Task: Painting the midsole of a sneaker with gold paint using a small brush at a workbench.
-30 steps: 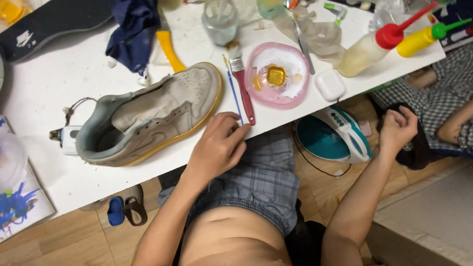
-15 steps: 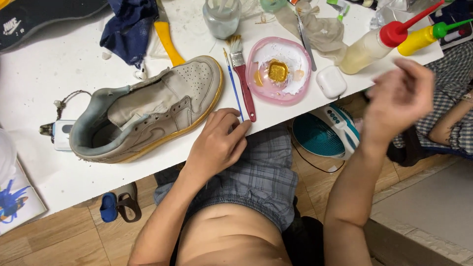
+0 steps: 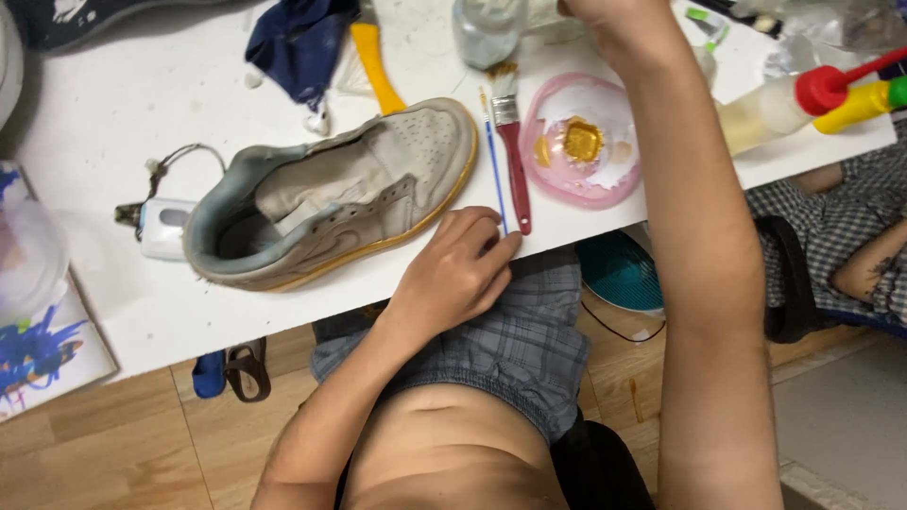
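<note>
White desk top [image 3: 85, 113] carries everything here. Lying on its side near the desk's front edge is a worn grey and cream leather high-top sneaker with a yellowed sole [image 3: 331, 203], its toe pointing toward the desk's far side. The left hand [image 3: 453, 274] rests at the front edge just beside the sneaker's toe end, fingers loosely curled and holding nothing, its fingertips touching the lower end of a thin blue-handled brush [image 3: 493, 161]. Right beside that lies a flat red-handled paintbrush with pale bristles [image 3: 512, 151], parallel to it. Next along the front edge sits a round pink plastic dish holding a dab of gold paint [image 3: 578, 142]. The right hand [image 3: 605, 11] reaches across to the desk's far edge, above the dish; it is cut off by the top of the view, so I cannot tell whether it grips anything. Near it stands a clear glass jar of cloudy water [image 3: 487, 28]. A dark blue rag [image 3: 298, 42] and a yellow plastic handle [image 3: 378, 66] lie behind the sneaker. Toward the desk's right edge lie a clear squeeze bottle with a red cap [image 3: 775, 104] and a yellow one [image 3: 855, 106].
</note>
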